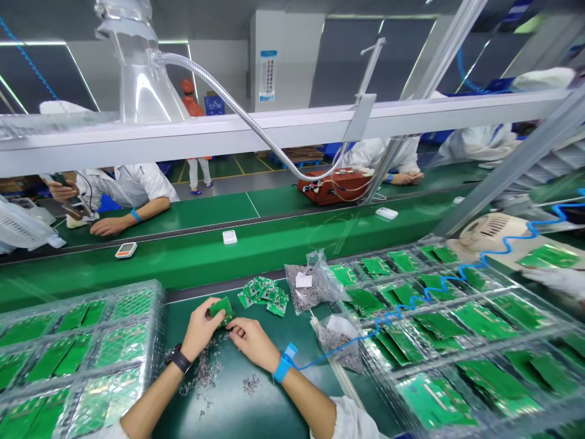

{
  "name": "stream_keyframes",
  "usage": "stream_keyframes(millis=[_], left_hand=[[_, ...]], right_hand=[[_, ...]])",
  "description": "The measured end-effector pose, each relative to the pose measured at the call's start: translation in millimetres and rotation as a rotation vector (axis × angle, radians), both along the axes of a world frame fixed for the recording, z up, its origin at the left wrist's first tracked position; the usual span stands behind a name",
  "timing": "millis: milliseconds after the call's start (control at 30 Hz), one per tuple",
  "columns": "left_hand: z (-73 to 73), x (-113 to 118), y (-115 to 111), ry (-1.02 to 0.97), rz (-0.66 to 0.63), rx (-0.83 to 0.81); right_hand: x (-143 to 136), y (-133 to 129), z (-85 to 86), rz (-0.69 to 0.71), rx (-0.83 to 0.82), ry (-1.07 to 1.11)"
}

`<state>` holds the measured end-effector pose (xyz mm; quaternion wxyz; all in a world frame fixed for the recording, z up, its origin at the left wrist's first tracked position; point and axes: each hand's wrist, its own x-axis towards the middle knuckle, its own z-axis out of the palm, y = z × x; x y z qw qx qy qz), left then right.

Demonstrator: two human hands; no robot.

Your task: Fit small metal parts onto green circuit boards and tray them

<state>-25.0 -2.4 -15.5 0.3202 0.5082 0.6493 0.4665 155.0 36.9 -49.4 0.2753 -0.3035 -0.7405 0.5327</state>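
Observation:
Above the dark green work mat (247, 408), my left hand (202, 328) holds a small green circuit board (222, 310) between thumb and fingers, tilted. My right hand (250, 341) is at the board's lower right corner, its fingers pinched together; anything between them is too small to make out. Small loose parts (208, 369) lie scattered under my hands, with another little heap (250, 384) to the right. Beyond my hands lies a pile of boards with parts on them (264, 294). Two clear bags of small parts (304, 292) (339, 341) rest to the right.
Clear trays of green boards stand at the left (155, 341) and right (450, 360). A blue coiled cord (397, 312) runs from my right wristband across the right tray. Ahead are a green ledge (283, 241), a metal crossbar (219, 137) and people across the line.

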Motion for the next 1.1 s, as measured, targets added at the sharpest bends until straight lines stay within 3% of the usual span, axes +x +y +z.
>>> stream_keyframes(millis=[267, 500, 833, 1100], left_hand=[[5.6, 3, -1, -0.686, 0.2, -0.091], [15.9, 2, 0, -1.018, 0.349, -0.19], [18.5, -2, -3, -0.914, 0.202, -0.271], [25.3, 4, -3, -0.918, 0.167, -0.225]], right_hand=[[-4, -2, -5.9, -0.068, -0.176, 0.156], [-3, -2, -6.0, -0.106, -0.199, 0.16], [0, -2, 6.1, -0.146, 0.007, 0.147], [-1, -5, 6.2, -0.118, 0.011, 0.109]])
